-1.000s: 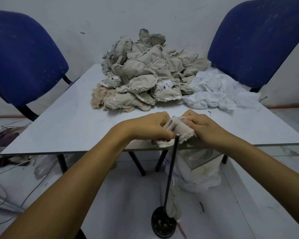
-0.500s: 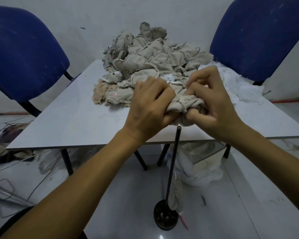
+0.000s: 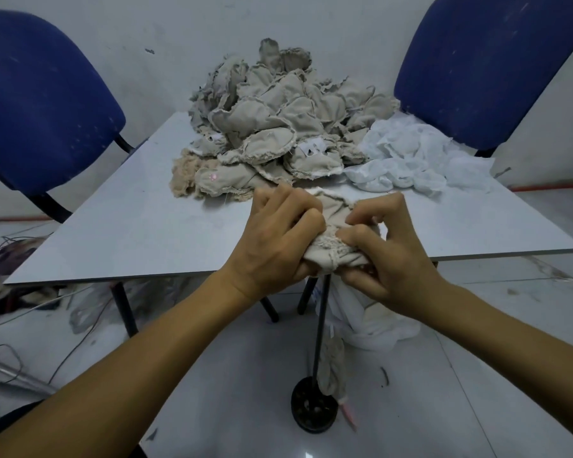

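Observation:
A small beige fabric piece (image 3: 333, 249) with frayed seams sits on top of a thin black upright rod (image 3: 321, 322), just in front of the table edge. My left hand (image 3: 275, 239) grips its left side with curled fingers. From the right, my right hand (image 3: 387, 259) pinches the cloth with thumb and fingertips. The rod rises from a round black base (image 3: 313, 409) on the floor. Its tip is hidden inside the fabric.
A heap of similar beige fabric pieces (image 3: 278, 127) lies at the back of the grey table (image 3: 129, 233), with crumpled white cloth (image 3: 414, 160) to its right. Blue chairs (image 3: 40, 104) stand left and right (image 3: 490, 61). White bags (image 3: 371, 319) lie under the table; cables on the floor at left.
Both hands lifted the beige piece up from the rod top, then brought it back down over the rod, bunching the cloth further.

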`<state>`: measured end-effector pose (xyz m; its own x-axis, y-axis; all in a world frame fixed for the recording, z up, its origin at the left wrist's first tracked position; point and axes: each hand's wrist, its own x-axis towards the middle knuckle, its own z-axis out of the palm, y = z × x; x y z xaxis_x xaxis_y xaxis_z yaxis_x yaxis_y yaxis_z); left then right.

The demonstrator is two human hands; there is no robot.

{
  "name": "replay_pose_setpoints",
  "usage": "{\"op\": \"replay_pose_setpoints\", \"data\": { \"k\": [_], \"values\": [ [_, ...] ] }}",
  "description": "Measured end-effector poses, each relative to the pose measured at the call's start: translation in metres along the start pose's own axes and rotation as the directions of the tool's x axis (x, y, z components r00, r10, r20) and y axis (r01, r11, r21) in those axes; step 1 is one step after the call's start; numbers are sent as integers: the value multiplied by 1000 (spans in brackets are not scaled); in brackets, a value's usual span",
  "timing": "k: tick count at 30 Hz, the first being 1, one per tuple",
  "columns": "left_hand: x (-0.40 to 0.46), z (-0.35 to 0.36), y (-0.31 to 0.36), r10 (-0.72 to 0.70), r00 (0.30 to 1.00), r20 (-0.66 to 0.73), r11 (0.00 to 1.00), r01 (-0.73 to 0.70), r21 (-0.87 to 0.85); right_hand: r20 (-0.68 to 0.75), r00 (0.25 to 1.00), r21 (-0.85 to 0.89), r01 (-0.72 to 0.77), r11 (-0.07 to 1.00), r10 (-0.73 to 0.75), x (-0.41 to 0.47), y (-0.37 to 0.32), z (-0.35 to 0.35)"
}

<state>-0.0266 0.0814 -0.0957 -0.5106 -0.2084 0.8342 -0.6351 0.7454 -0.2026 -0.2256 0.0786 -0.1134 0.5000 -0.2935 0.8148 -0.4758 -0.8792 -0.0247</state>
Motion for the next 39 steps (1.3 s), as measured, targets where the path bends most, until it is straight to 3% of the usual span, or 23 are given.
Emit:
{"op": "replay_pose_setpoints", "data": {
  "k": [6,15,19,22,26,31,35,39],
  "values": [
    [-23,12,10,-30,993,118,996,40,-85,48,994,62,-103,993,100,-21,-7,11],
    [-54,20,27,-86,986,145,991,100,-89,25,982,133,-188,973,186,-49,-12,33],
    [-57,12,30,-88,972,219,988,113,-105,123,981,121,-164,979,149,-56,-11,30],
    [-44,2,21,-62,964,258,988,96,-120,233,970,207,-125,970,75,-45,-7,16],
    [-20,-10,7,-42,981,191,986,71,-150,369,929,294,-155,943,38,-23,1,-6],
    [14,-12,2,-154,988,31,952,157,-261,375,926,316,-160,935,32,3,4,-27],
    [30,-8,2,-280,960,-25,897,252,-363,285,957,313,-149,938,57,19,4,-34],
    [39,0,-1,-458,888,37,797,429,-426,190,949,377,-307,874,251,32,7,-27]
  ]
}}
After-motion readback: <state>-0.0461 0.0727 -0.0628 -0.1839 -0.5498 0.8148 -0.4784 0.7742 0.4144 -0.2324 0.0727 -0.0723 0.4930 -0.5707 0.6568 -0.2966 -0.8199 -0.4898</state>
